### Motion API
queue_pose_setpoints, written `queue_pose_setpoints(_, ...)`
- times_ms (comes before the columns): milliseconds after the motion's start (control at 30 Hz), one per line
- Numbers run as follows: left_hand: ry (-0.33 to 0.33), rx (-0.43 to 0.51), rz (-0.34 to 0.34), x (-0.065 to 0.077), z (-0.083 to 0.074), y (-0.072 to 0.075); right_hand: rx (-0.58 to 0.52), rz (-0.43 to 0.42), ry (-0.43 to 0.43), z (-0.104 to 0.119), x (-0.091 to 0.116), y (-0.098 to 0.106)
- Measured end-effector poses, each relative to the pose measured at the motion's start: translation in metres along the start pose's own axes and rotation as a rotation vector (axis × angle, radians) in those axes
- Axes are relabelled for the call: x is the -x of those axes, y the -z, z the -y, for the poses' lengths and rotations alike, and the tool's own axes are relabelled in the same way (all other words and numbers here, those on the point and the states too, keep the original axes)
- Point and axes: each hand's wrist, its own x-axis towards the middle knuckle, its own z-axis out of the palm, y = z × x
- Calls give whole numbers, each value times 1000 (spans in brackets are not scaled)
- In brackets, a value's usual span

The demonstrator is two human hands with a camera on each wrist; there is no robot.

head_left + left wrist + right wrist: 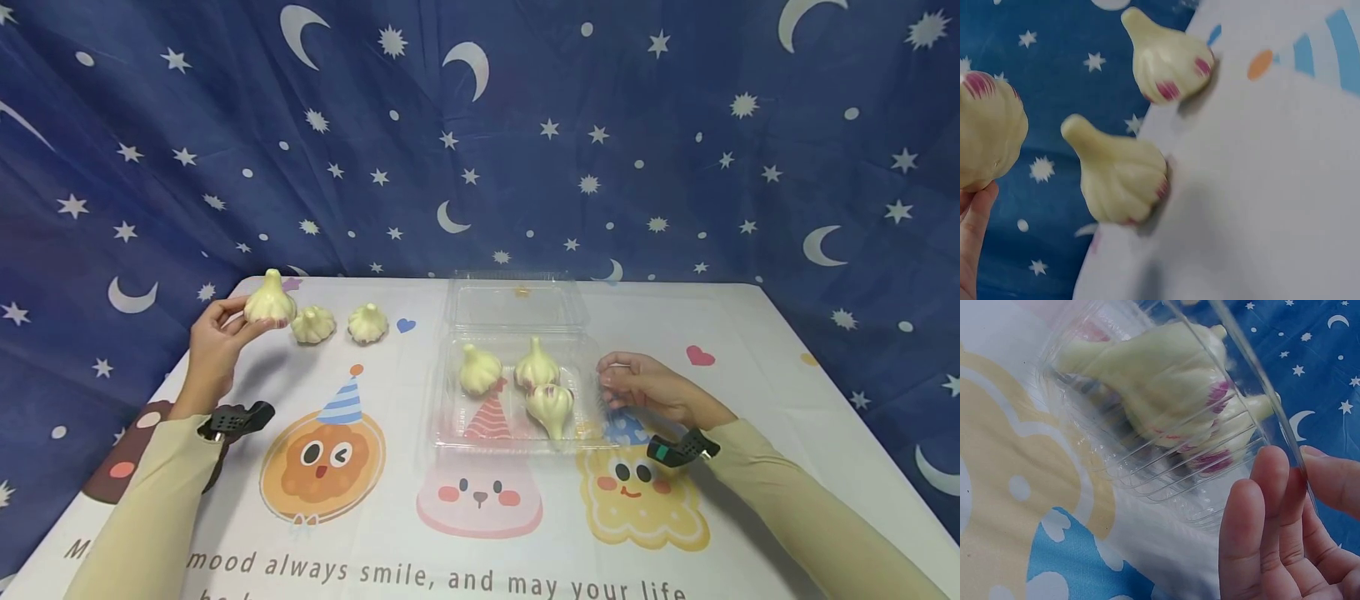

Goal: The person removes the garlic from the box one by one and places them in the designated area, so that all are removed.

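My left hand (213,343) holds a garlic bulb (269,298) between thumb and fingers, raised over the far left of the table. Two more garlic bulbs (312,324) (1121,175) stand on the cloth just right of it. At the centre, a clear plastic box (450,429) lies with its lid folded back and three garlic bulbs (551,407) inside. My right hand (647,385) pinches the box's right rim, thumb over the edge and fingers against the outer wall, as the right wrist view (1291,525) shows.
The box's lid (517,304) extends behind it toward the table's far edge. A white cloth with printed cartoon figures (322,458) covers the table. A blue curtain (525,167) with moons and stars hangs right behind.
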Motion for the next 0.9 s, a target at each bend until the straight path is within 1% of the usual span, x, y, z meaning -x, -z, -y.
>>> queue_pose_setpoints(33, 4, -10, -5, 0, 2, 3, 4, -3, -2, 0, 0, 0)
queue_pose_setpoints(67, 8, -47, -15, 0, 5, 5, 5, -5, -3, 0, 0, 0)
queue_pose_setpoints(100, 15, -51, -33, -1, 7, 8, 7, -7, -4, 0, 0, 0)
queue_pose_setpoints(133, 20, -87, -39, -1, 9, 11, 6, -8, -5, 0, 0, 0)
queue_pose_setpoints(167, 27, -95, -55, -1, 11, 13, 7, -8, -6, 0, 0, 0)
queue_pose_setpoints(200, 35, -126, -60, -1, 13, 16, 7, -8, -7, 0, 0, 0)
queue_pose_setpoints(267, 53, -158, -63, -2, 18, 23, 5, -4, -5, 0, 0, 0)
queue_pose_setpoints(300, 63, -153, -64, -3, 21, 26, 4, -1, -3, 0, 0, 1)
queue_pose_setpoints(333, 70, -199, -57, -4, 23, 30, 3, 3, 0, 0, 0, 1)
queue_pose_setpoints(367, 81, -210, -69, -6, 28, 34, 2, 6, 2, 0, 0, 1)
queue_pose_setpoints(400, 90, -256, -66, -8, 32, 39, 2, 9, 4, 0, 0, 1)
queue_pose_setpoints(433, 104, -278, -74, -10, 37, 44, 1, 11, 5, 0, 0, 1)
queue_pose_setpoints(467, 113, -332, -83, -12, 42, 48, 2, 12, 7, 0, 0, 1)
queue_pose_setpoints(533, 138, -401, -97, -15, 50, 55, 6, 12, 6, 1, 0, 1)
queue_pose_setpoints(567, 153, -419, -109, -16, 53, 57, 7, 11, 6, 1, 0, 1)
queue_pose_setpoints(667, 184, -517, -111, -14, 51, 55, 9, 10, 6, 1, 0, 1)
queue_pose_setpoints(700, 200, -501, -121, -12, 49, 52, 9, 10, 6, 1, 0, 1)
queue_pose_setpoints(800, 230, -555, -112, -7, 40, 44, 10, 8, 4, 1, 0, 1)
queue_pose_setpoints(900, 267, -572, -106, -5, 37, 41, 10, 2, 0, 0, 0, 1)
